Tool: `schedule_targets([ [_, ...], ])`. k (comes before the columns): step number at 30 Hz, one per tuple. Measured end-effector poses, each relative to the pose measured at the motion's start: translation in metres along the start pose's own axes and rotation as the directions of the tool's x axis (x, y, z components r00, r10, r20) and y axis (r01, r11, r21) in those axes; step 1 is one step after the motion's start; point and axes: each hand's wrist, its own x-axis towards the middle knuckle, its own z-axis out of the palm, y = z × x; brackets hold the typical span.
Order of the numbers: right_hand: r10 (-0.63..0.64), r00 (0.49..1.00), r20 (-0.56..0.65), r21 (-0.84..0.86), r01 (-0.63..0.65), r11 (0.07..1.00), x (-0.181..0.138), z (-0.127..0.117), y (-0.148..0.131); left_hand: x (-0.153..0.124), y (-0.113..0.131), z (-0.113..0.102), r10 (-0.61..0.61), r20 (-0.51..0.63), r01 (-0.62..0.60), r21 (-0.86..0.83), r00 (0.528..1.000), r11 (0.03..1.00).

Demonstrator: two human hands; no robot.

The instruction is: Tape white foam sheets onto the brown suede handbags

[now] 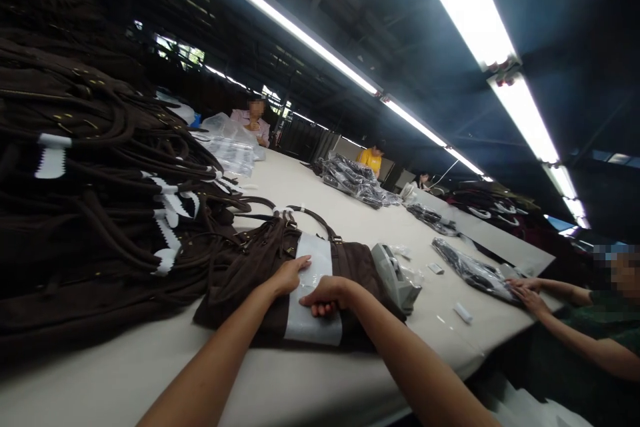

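Note:
A dark brown handbag (357, 263) lies on the pale table in front of me, its handles (320, 217) toward the far side. Around its middle runs a white paper band (315, 330). My left hand (290, 275) is closed at the band's left edge, thumb on top and the other fingers mostly hidden. Close beside it, my right hand (327, 293) rests over the band with curled fingers and the thumb pointing left. A clear, shiny strip glints on the band between the hands. Whatever the right fingers pinch is too small to make out.
Brown bags with white-wrapped handles (165, 207) pile up at left. A grey tape dispenser (397, 280) touches the bag's right side. A co-worker's hands (525, 290) press a plastic-wrapped bag (470, 267) at right. More wrapped bags (353, 177) and people are farther back.

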Motion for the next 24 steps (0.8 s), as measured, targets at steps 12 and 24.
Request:
schedule_targets([
  [12,-0.556,0.777,-0.296,-0.521,0.356,0.776,-0.005,0.041,0.045,-0.011,0.016,-0.003,0.008,0.03,-0.017,0.297,1.0,0.955],
  [24,-0.452,0.62,-0.641,-0.432,0.195,0.88,-0.04,-0.012,0.097,-0.035,0.051,-0.009,0.082,-0.075,0.02,0.844,0.994,0.536],
])
